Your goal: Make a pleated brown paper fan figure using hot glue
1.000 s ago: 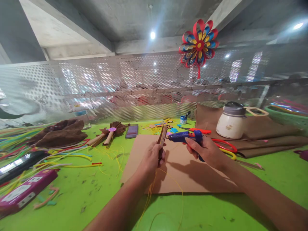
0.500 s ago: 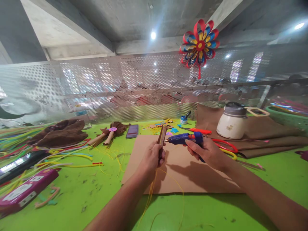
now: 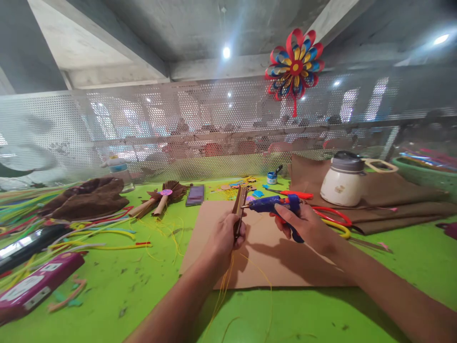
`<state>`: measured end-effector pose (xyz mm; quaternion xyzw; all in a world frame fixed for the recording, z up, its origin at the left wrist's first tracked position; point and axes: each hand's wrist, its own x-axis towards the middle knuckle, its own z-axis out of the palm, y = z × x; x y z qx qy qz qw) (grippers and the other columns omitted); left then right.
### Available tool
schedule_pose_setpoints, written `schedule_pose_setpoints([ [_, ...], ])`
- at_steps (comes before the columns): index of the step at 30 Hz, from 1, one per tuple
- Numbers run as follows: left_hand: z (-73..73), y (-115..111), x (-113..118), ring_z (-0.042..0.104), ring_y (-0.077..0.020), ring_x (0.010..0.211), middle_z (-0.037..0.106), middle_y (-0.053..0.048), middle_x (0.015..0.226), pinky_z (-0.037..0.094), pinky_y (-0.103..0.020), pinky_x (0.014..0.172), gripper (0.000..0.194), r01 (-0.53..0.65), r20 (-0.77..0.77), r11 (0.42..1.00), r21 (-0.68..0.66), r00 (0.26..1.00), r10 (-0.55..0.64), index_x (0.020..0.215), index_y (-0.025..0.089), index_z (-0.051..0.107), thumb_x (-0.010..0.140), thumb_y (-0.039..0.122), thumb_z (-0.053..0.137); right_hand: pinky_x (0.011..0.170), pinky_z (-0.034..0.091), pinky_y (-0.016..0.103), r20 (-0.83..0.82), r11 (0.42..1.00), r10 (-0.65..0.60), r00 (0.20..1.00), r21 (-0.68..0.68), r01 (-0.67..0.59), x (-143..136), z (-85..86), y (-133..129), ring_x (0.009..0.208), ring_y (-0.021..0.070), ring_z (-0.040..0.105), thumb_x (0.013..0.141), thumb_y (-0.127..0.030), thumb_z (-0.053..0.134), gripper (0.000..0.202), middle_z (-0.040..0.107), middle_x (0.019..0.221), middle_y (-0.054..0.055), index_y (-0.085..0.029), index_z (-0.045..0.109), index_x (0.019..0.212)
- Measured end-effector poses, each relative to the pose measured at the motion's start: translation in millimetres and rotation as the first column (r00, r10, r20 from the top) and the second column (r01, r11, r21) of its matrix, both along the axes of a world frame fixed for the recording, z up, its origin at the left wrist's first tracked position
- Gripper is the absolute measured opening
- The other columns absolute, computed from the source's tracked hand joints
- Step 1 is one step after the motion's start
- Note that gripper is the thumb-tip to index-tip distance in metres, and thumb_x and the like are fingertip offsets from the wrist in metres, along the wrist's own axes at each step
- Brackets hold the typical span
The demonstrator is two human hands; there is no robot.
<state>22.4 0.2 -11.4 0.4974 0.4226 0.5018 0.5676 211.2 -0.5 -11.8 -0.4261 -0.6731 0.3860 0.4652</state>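
Note:
My left hand (image 3: 230, 231) is closed around a folded brown paper strip (image 3: 240, 202), which stands upright over the cardboard sheet (image 3: 203, 243). Yellow strands (image 3: 224, 290) hang below that hand toward the table. In my right hand (image 3: 303, 226) is a blue glue gun (image 3: 273, 204), its fingers wrapped round the handle. The gun's metal nozzle points left and meets or nearly meets the strip's right edge; actual contact is hard to make out.
Brown paper pieces with a pink round label (image 3: 166, 192) lie left of the cardboard. A white jar (image 3: 341, 186) stands on brown sheets (image 3: 378, 216) at right. Red-handled scissors (image 3: 332, 215) lie near it. Colourful pipe strips (image 3: 103, 233) and a purple box (image 3: 43, 286) fill the left side.
The glue gun's nozzle has shifted slightly down along the paper strip, and fingers of my right hand have moved on its handle. My left hand keeps its hold.

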Motion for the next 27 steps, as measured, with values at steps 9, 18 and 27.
schedule_pose_setpoints([
  [9,-4.1,1.8,0.5,0.032,-0.0055,0.038,0.042,0.005,0.050,0.019,-0.017,0.038,0.020,0.002,-0.007,1.000,-0.005,1.000,-0.002,0.086,0.014,0.051,0.075,0.026,0.041,0.046,0.036,0.023,-0.067,1.000,-0.010,0.998,0.013,0.011,6.1,-6.3,10.8,0.045,0.0085,0.044,0.081,-0.058,0.046,0.045,0.050,0.058,-0.001,-0.017,0.051,0.063],
  [18,-3.2,0.2,1.0,0.033,-0.0057,0.040,0.043,0.005,0.052,0.020,-0.017,0.038,0.020,0.019,-0.038,1.000,0.001,0.999,-0.019,0.086,0.014,0.052,0.075,0.027,0.042,0.048,0.037,0.024,-0.093,0.999,-0.028,0.995,0.033,0.031,12.1,-10.2,15.6,0.049,0.0094,0.046,0.083,-0.054,0.046,0.041,0.053,0.063,0.000,-0.017,0.053,0.068],
  [27,-1.9,-1.6,0.6,0.033,-0.0061,0.041,0.042,0.005,0.051,0.020,-0.018,0.039,0.021,0.021,-0.063,1.000,0.018,0.998,-0.020,0.087,0.014,0.052,0.075,0.026,0.041,0.048,0.038,0.023,-0.060,1.000,0.004,0.998,0.016,-0.003,11.2,-6.9,12.6,0.048,0.0089,0.047,0.083,-0.054,0.046,0.042,0.054,0.064,0.001,-0.016,0.055,0.070],
])
